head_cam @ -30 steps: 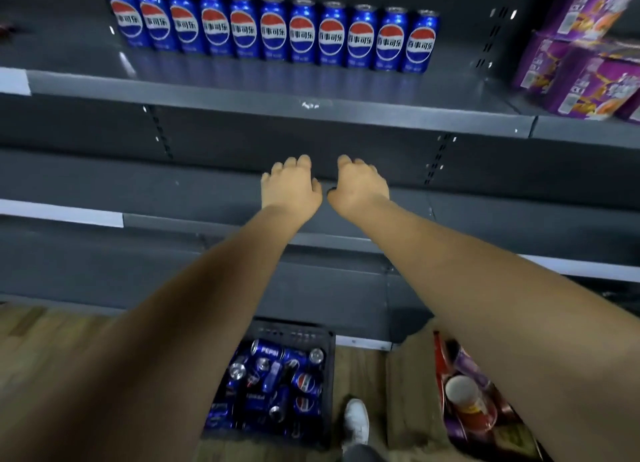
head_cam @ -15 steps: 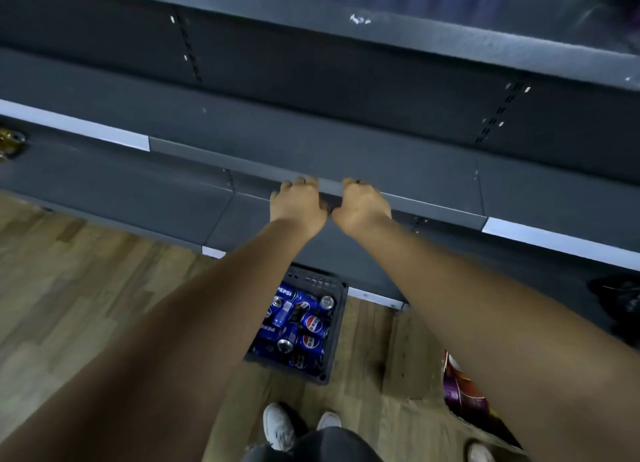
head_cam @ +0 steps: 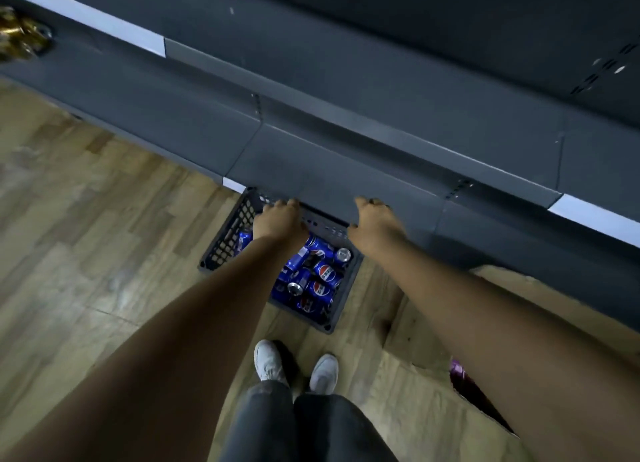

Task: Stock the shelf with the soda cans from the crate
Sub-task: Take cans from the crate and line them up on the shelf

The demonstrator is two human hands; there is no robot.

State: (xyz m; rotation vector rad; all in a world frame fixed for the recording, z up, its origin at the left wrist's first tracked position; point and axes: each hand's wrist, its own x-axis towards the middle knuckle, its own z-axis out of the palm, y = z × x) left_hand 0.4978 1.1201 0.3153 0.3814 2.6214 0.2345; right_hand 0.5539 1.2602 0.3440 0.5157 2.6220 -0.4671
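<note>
Below, both arms reach down: left hand (head_cam: 278, 219) and right hand (head_cam: 375, 221) over the crate (head_cam: 225, 243), fingers curled loosely, empty. Soda cans (head_cam: 320, 274) lie jumbled inside, on the floor by the shelf (head_cam: 346, 156).

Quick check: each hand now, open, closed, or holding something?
Left hand: empty, fingers curled, above the black plastic crate.
Right hand: empty, fingers curled.

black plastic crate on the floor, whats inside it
Blue soda cans lie jumbled inside the black perforated plastic crate. The bare left forearm covers its middle, so the count is unclear.
</note>
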